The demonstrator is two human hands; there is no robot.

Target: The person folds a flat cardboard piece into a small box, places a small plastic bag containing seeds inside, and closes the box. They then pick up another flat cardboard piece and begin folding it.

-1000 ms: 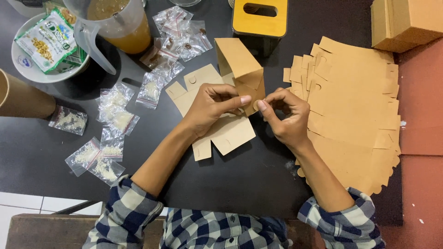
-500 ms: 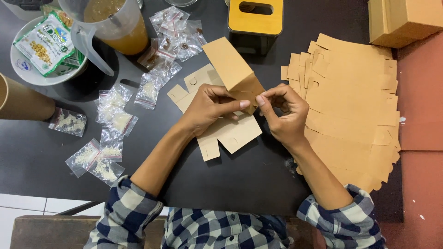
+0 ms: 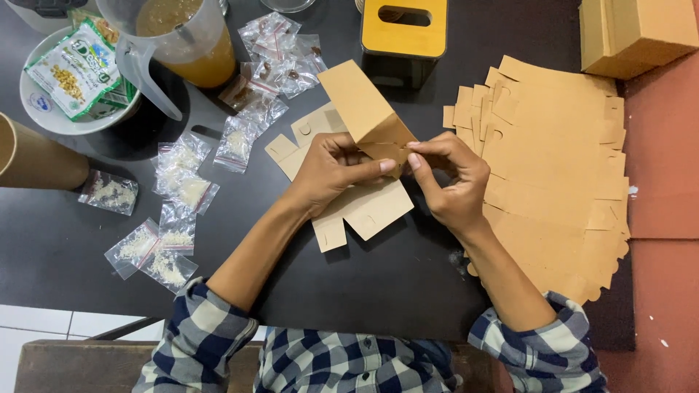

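- Both hands meet over a black table point(image 3: 95, 240), pinching the near end of a half-folded brown cardboard box point(image 3: 364, 109).
- The left hand point(image 3: 331, 171) closes its thumb and fingers on the box's end flap from the left side.
- The right hand point(image 3: 451, 182) closes thumb and forefinger on the same flap from the right; the two thumbs nearly touch.
- The box rises tilted up and away from the grip, its far end pointing towards a yellow tin point(image 3: 404, 29).
- Directly under the hands lies a flat box blank point(image 3: 364, 211).
- Just right of the right hand spreads a stack of flat brown blanks point(image 3: 553, 167).
- Left of the left hand, small clear sachets point(image 3: 178, 182) of pale grains lie scattered.
- Further off on that side stand a jug of amber liquid point(image 3: 189, 44) and a bowl point(image 3: 36, 109) holding a green packet.
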